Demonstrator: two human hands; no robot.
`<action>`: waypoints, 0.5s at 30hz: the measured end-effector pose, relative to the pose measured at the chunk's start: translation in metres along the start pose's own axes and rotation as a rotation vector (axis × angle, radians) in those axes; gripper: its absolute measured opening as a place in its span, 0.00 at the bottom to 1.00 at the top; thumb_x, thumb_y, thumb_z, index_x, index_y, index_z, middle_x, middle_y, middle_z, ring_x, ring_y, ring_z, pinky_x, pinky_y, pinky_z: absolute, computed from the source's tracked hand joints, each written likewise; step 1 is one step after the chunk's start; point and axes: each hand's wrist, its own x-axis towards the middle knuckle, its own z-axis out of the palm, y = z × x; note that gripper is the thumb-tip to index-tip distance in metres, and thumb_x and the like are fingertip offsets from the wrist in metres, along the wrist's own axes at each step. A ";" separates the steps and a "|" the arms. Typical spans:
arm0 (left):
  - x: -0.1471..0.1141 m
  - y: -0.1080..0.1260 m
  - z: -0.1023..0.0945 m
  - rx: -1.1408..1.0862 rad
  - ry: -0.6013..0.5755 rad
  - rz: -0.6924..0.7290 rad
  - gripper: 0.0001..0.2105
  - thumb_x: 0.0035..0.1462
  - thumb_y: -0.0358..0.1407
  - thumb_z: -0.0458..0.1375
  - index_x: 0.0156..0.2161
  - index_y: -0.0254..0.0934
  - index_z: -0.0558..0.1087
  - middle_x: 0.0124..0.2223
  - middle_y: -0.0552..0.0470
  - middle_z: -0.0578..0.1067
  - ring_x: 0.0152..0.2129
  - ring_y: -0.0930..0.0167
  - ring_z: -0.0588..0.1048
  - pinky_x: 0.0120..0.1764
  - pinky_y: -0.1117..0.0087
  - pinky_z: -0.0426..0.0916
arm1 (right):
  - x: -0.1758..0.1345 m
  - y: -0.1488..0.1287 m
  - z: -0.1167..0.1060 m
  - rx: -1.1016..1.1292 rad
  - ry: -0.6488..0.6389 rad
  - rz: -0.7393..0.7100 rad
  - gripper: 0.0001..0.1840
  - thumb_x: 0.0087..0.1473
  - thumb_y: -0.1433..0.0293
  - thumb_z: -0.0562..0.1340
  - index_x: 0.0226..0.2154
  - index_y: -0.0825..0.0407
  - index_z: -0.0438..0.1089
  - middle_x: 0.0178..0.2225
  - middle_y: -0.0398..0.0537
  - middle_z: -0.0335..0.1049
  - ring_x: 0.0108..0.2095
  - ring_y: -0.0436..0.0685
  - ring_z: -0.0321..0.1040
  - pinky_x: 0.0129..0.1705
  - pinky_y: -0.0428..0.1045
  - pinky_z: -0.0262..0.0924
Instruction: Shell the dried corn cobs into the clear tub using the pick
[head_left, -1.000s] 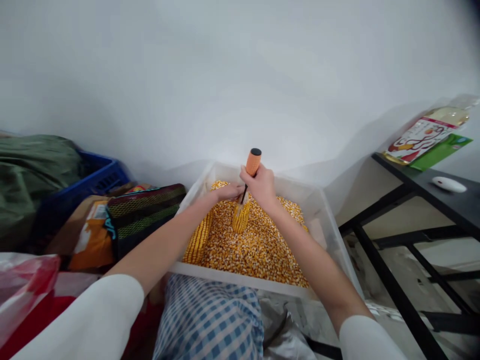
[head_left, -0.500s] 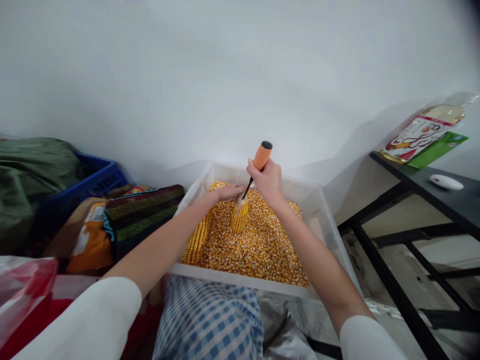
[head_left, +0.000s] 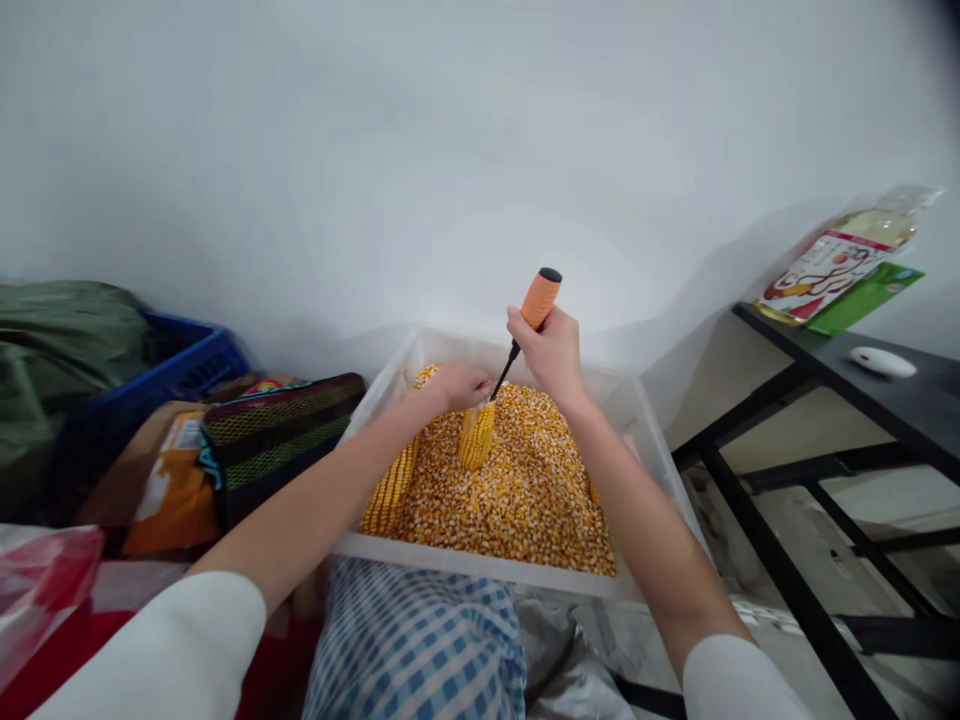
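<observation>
My right hand (head_left: 553, 350) is wrapped round the orange handle of a screwdriver (head_left: 541, 298). The black shaft slants down to the upper end of a yellow corn cob (head_left: 477, 440), where some kernels are off. At that same end is my left hand (head_left: 461, 386), its fingers curled in against the cob and slightly blurred. The cob leans on a heap of loose corn kernels (head_left: 517, 505) inside a whitish plastic bin (head_left: 480, 566). Whole corn cobs (head_left: 390, 495) lie along the bin's left side, partly behind my left forearm.
A white wall rises behind the bin. On the left are a blue crate (head_left: 199, 362) and a dark mesh bag (head_left: 285, 430). Blue checked cloth (head_left: 420, 640) shows below the bin. At right, a black table (head_left: 832, 345) carries a bottle (head_left: 832, 265) and a white object (head_left: 883, 362).
My right hand and the screwdriver have shifted slightly up and right. My left hand's fingers, stretched out before, are now curled at the cob's top.
</observation>
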 end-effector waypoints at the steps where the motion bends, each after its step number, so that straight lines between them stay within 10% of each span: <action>1: -0.001 0.001 -0.002 -0.002 -0.003 0.036 0.17 0.52 0.46 0.48 0.23 0.36 0.70 0.23 0.49 0.68 0.24 0.70 0.64 0.28 0.72 0.52 | 0.001 0.000 -0.001 -0.003 0.007 -0.005 0.16 0.48 0.58 0.56 0.21 0.54 0.59 0.16 0.38 0.50 0.18 0.45 0.45 0.20 0.45 0.41; 7: -0.005 -0.006 -0.008 -0.239 -0.081 0.140 0.18 0.54 0.48 0.46 0.34 0.36 0.72 0.31 0.50 0.72 0.28 0.71 0.67 0.31 0.75 0.55 | 0.003 0.005 -0.002 -0.006 -0.004 -0.012 0.16 0.48 0.58 0.56 0.20 0.54 0.59 0.16 0.38 0.50 0.18 0.45 0.45 0.20 0.45 0.40; 15: 0.007 -0.019 0.016 -0.573 -0.241 -0.131 0.19 0.56 0.47 0.43 0.29 0.33 0.65 0.17 0.55 0.60 0.15 0.76 0.58 0.21 0.73 0.52 | -0.006 0.009 0.012 0.024 -0.015 0.008 0.16 0.47 0.58 0.56 0.20 0.53 0.58 0.16 0.37 0.50 0.18 0.45 0.45 0.21 0.45 0.40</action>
